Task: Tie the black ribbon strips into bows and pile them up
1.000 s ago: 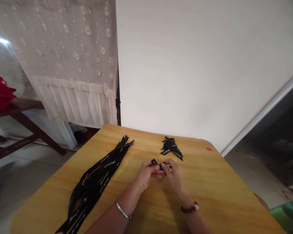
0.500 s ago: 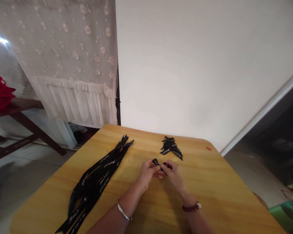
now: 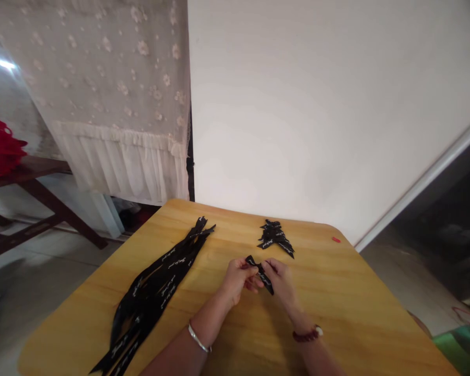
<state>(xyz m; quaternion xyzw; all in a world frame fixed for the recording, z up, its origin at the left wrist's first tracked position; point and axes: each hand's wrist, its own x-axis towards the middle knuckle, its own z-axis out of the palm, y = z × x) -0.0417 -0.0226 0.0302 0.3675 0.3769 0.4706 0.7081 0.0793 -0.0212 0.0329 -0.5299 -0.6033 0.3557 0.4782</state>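
Note:
Between my two hands is a black ribbon bow (image 3: 263, 277) with white lettering, held a little above the wooden table (image 3: 329, 308). My left hand (image 3: 238, 279) pinches its left side between thumb and fingers. The fingers of my right hand (image 3: 280, 279) are closed on its upper right side, and a printed tail hangs down between the hands. To the left lies a bundle of long black ribbons (image 3: 156, 282) with the same white print. Beyond my hands is a small pile of black ribbon pieces (image 3: 275, 237), apparently tied bows.
A small red object (image 3: 336, 239) lies near the table's far right corner. A white wall panel (image 3: 297, 115) rises behind the table, beside a lace curtain (image 3: 121, 104). At far left, a red item (image 3: 2, 149) rests on a dark wooden stand (image 3: 43, 166).
A printed ribbon tail now shows hanging down between my hands, where less of it was visible before. My right hand has shifted slightly; the ribbons on the table lie as before.

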